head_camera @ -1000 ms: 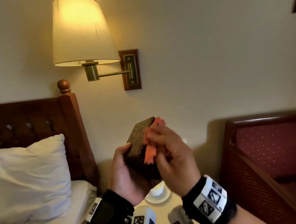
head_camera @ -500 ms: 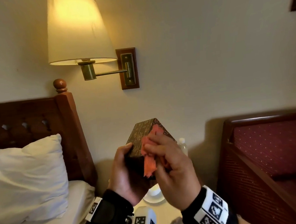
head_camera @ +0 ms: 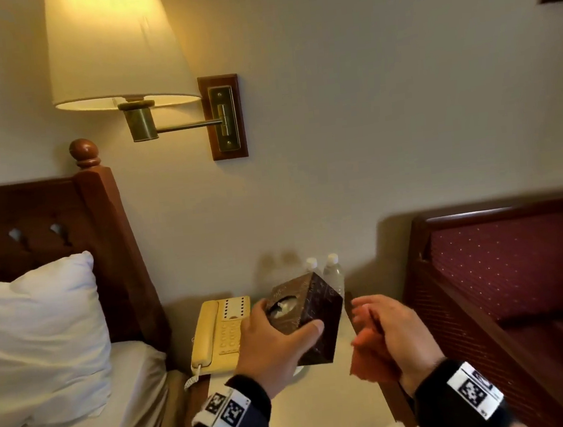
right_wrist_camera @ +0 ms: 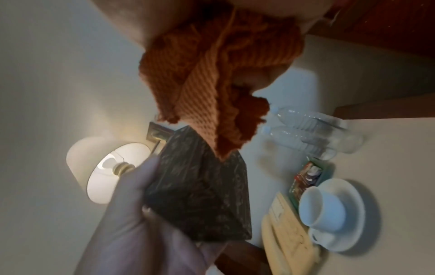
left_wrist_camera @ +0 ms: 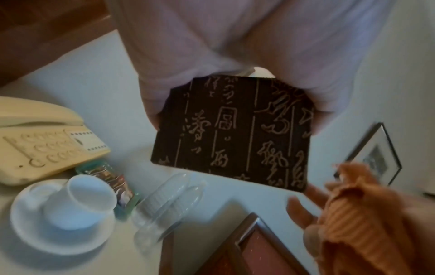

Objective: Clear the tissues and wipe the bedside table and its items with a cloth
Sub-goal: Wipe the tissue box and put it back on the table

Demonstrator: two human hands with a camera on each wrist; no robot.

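My left hand [head_camera: 286, 326] grips a dark tissue box [head_camera: 312, 317] with gold characters [left_wrist_camera: 235, 130], thumb on one side and fingers at the top opening, where white tissue [head_camera: 284, 307] shows. The box hangs tilted over the white bedside table [head_camera: 326, 412]. My right hand [head_camera: 376, 324] holds a bunched orange cloth [head_camera: 366, 363] just right of the box, apart from it. In the right wrist view the cloth [right_wrist_camera: 212, 83] hangs in front of the box [right_wrist_camera: 200, 189].
On the table stand a cream telephone [head_camera: 219, 336], two clear water bottles [head_camera: 332, 272] by the wall, a white cup on a saucer [left_wrist_camera: 82, 201] and a small packet [left_wrist_camera: 113, 178]. A bed with a pillow [head_camera: 38, 340] is left, a dark red headboard [head_camera: 503, 278] right, a wall lamp [head_camera: 113, 50] above.
The left hand has lowered the box from chest height towards the table and turned its opening upward. The right hand with the cloth has come off the box and moved right.
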